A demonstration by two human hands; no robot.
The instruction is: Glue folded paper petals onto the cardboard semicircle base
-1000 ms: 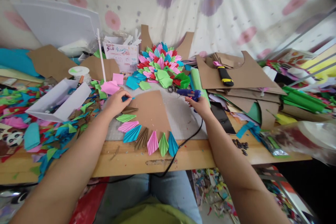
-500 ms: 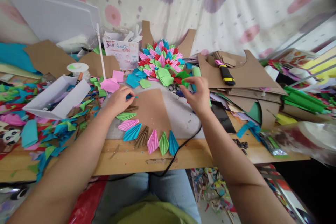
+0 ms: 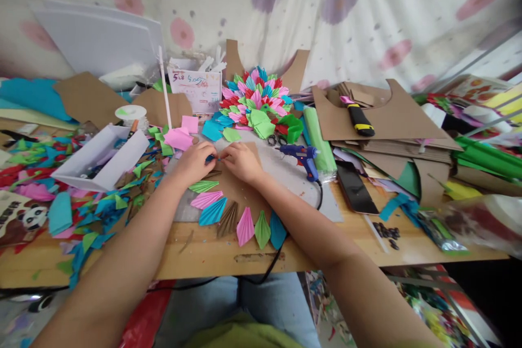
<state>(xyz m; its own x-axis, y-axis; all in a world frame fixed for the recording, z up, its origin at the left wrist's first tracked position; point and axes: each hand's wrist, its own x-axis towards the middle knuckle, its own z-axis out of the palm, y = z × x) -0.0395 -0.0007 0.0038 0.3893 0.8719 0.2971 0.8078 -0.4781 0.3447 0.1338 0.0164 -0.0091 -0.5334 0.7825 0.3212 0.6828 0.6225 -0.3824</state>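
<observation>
My left hand [image 3: 196, 162] and my right hand [image 3: 241, 161] meet at the upper left edge of a brown cardboard piece [image 3: 240, 187]. Together they pinch a small blue folded paper piece [image 3: 211, 159] there, fingers closed. Folded paper petals [image 3: 238, 219] in green, pink, blue and brown line the cardboard's lower edge. The blue glue gun [image 3: 304, 155] lies on the grey mat [image 3: 285, 174] to the right, apart from both hands.
A finished multicoloured paper flower [image 3: 256, 100] stands behind. A white tray [image 3: 101, 156] and paper scraps [image 3: 53, 196] lie left. Stacked cardboard [image 3: 383, 119] with a yellow-black knife [image 3: 359, 120], a phone [image 3: 356, 187] and green rolls [image 3: 320, 136] lie right.
My right hand left the glue gun on the mat and moved left to join the left hand at the blue paper piece. The left hand stayed put.
</observation>
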